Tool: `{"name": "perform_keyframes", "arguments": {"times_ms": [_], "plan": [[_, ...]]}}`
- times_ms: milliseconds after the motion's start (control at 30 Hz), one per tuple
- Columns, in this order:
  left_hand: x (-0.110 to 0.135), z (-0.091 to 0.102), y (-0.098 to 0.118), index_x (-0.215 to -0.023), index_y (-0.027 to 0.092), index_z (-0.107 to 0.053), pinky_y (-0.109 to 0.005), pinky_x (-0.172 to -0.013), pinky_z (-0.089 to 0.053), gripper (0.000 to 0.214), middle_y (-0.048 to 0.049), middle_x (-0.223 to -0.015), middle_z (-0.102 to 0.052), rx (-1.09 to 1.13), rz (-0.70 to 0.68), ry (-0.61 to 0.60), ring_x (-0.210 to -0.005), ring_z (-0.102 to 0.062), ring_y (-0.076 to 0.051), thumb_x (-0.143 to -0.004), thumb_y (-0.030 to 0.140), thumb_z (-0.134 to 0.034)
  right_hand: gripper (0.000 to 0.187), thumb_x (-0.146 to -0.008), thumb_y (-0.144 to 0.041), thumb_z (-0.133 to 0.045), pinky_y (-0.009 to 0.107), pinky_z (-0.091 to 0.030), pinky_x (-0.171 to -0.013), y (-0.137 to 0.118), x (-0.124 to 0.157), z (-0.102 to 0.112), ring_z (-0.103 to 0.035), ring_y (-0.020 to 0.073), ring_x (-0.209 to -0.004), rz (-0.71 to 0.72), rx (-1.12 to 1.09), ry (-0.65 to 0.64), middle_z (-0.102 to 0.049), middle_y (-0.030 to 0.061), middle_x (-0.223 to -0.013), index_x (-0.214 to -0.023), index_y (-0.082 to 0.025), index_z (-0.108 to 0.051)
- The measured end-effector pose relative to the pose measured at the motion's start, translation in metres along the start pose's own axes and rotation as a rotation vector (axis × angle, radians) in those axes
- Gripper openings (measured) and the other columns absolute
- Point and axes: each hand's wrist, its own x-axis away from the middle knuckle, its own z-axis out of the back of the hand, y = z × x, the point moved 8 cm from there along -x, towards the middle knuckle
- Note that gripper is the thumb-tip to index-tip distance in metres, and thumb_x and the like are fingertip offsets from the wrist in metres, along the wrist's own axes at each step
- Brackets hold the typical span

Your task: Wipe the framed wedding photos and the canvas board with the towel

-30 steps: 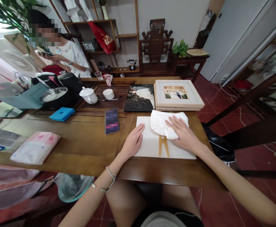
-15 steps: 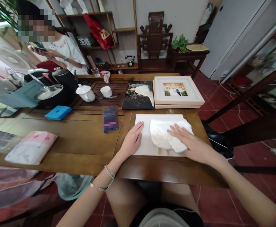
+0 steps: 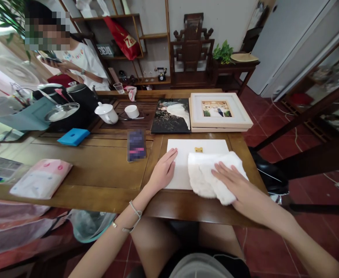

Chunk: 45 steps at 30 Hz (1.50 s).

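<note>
A white panel, the back of a frame with a small gold hanger at its far edge, lies face down on the wooden table in front of me. My left hand lies flat and open on its left edge, fingers stretched out. My right hand presses flat on a folded white cloth that covers the panel's near right part and reaches the table's front edge.
Beyond the panel lie a dark photo print and a framed photo. A phone, a blue box, a pink pack, a teapot and cup sit leftward. A person sits at the far left.
My right hand has dragged the white cloth from the panel's far part toward me, to its near right edge, uncovering the gold hanger. My left hand has stayed on the panel's left edge.
</note>
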Motion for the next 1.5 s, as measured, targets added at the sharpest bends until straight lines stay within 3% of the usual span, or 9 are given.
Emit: {"name": "perform_keyframes", "arguments": {"times_ms": [167,300,467,600,967,1100,1233,1400,1500], "plan": [[0.000,0.000,0.001,-0.141,0.015,-0.048,-0.047,-0.120,-0.031,0.045,-0.0122,-0.149,-0.046,0.001,-0.004,0.007,-0.143,-0.038,-0.022,-0.099,0.023,-0.033,0.093,-0.065,0.005,-0.040,0.047,-0.025,-0.119,-0.016,0.030,0.005,-0.020,0.0227,-0.146,0.025,-0.073,-0.134,-0.023,0.0009,-0.160,-0.152,-0.028,-0.031],[0.000,0.001,0.001,-0.142,0.016,-0.048,-0.048,-0.119,-0.032,0.046,-0.0114,-0.150,-0.046,0.007,-0.022,0.011,-0.143,-0.038,-0.023,-0.099,0.022,-0.032,0.085,-0.070,0.001,-0.042,0.052,-0.019,-0.120,0.021,-0.011,0.005,-0.019,0.0223,-0.146,0.001,-0.198,-0.127,-0.027,0.0010,-0.159,-0.149,-0.028,-0.036],[0.000,0.001,0.002,-0.142,0.016,-0.047,-0.047,-0.120,-0.032,0.046,-0.0114,-0.150,-0.046,0.009,-0.025,0.003,-0.143,-0.037,-0.023,-0.099,0.023,-0.031,0.084,-0.069,-0.003,-0.044,0.059,-0.012,-0.119,0.074,-0.077,0.010,-0.016,0.0256,-0.147,-0.097,-0.181,0.116,-0.029,0.0069,-0.158,-0.150,-0.023,-0.035],[0.000,0.001,0.002,-0.142,0.016,-0.047,-0.046,-0.120,-0.032,0.046,-0.0114,-0.150,-0.046,0.006,-0.017,0.001,-0.144,-0.036,-0.022,-0.099,0.023,-0.032,0.080,-0.068,-0.004,-0.046,0.056,-0.013,-0.120,0.088,-0.090,0.012,-0.019,0.0259,-0.147,-0.142,-0.127,0.161,-0.033,0.0074,-0.157,-0.147,-0.020,-0.040],[-0.001,0.000,0.001,-0.143,0.016,-0.046,-0.047,-0.120,-0.030,0.046,-0.0114,-0.151,-0.045,-0.002,0.001,-0.015,-0.144,-0.036,-0.023,-0.100,0.024,-0.032,0.082,-0.077,0.000,-0.046,0.055,-0.022,-0.119,-0.004,0.029,0.004,-0.022,0.0230,-0.146,0.009,-0.157,-0.096,-0.030,-0.0013,-0.158,-0.150,-0.034,-0.032],[-0.001,-0.001,0.000,-0.143,0.015,-0.046,-0.046,-0.121,-0.030,0.046,-0.0118,-0.151,-0.044,-0.007,0.006,-0.025,-0.144,-0.036,-0.023,-0.100,0.024,-0.032,0.073,-0.083,-0.007,-0.051,0.051,-0.026,-0.119,-0.014,0.041,0.007,-0.030,0.0242,-0.143,0.041,-0.242,-0.230,-0.034,-0.0036,-0.155,-0.147,-0.038,-0.038],[-0.001,-0.001,0.000,-0.143,0.015,-0.046,-0.048,-0.120,-0.030,0.046,-0.0115,-0.151,-0.045,-0.005,-0.003,-0.014,-0.144,-0.036,-0.023,-0.100,0.024,-0.032,0.063,-0.086,-0.011,-0.049,0.054,-0.021,-0.119,0.015,0.008,0.010,-0.027,0.0243,-0.144,0.036,-0.302,-0.214,-0.036,-0.0032,-0.155,-0.144,-0.036,-0.044],[0.000,0.000,0.001,-0.142,0.013,-0.047,-0.046,-0.120,-0.031,0.047,-0.0126,-0.150,-0.045,-0.007,-0.011,-0.009,-0.144,-0.036,-0.023,-0.100,0.023,-0.030,0.077,-0.073,-0.002,-0.044,0.056,-0.014,-0.119,0.061,-0.059,0.014,-0.021,0.0231,-0.146,-0.043,-0.220,0.078,-0.035,0.0044,-0.156,-0.147,-0.025,-0.041],[0.000,0.001,0.002,-0.143,0.015,-0.046,-0.047,-0.120,-0.032,0.047,-0.0122,-0.150,-0.046,-0.002,-0.022,-0.001,-0.143,-0.037,-0.023,-0.100,0.022,-0.031,0.083,-0.068,-0.001,-0.044,0.060,-0.014,-0.118,0.065,-0.081,0.007,-0.017,0.0265,-0.147,-0.105,-0.151,0.112,-0.032,0.0077,-0.157,-0.148,-0.023,-0.040]]}}
